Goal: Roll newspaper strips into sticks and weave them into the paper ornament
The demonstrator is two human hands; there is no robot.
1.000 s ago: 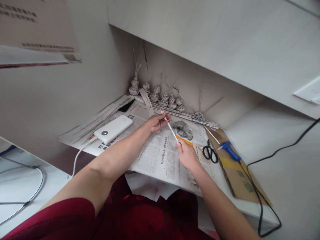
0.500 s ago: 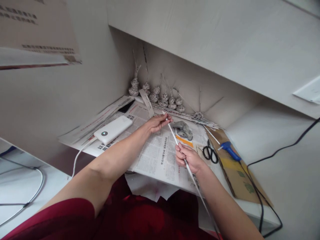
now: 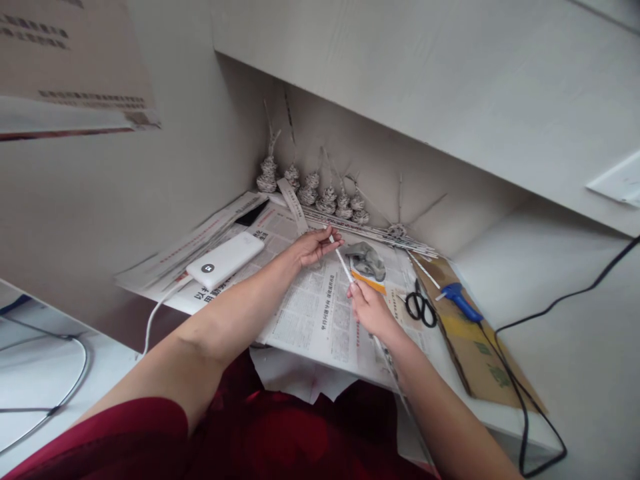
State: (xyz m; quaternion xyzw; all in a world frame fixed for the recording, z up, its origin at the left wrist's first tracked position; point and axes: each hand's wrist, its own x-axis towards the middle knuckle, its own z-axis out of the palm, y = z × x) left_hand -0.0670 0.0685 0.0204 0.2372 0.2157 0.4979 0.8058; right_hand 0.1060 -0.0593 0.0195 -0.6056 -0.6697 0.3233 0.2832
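Observation:
A thin, pale rolled-paper strip [image 3: 343,261] stretches between my hands above the newspaper [image 3: 305,310]. My left hand [image 3: 320,245] pinches its far end between thumb and fingers. Lower and to the right, my right hand [image 3: 367,303] is closed around the strip, and its trailing length runs down past my right forearm toward my lap. A crumpled grey cloth [image 3: 367,260] lies just beyond my right hand, with black-handled scissors [image 3: 421,309] to its right. Behind my left hand is a bundle of thin paper sticks [image 3: 370,232].
Several woven gourd shapes [image 3: 327,199] stand along the back wall. A white power bank [image 3: 227,261] with a cable lies at the left. On the right, a blue glue gun [image 3: 461,302] rests on cardboard [image 3: 483,360], its black cord looping over the edge. A slanted panel [image 3: 425,80] overhangs the back.
My right hand has turned over on the strip and now shows more of its back. The strip has rolled slightly. My left hand stays almost in place.

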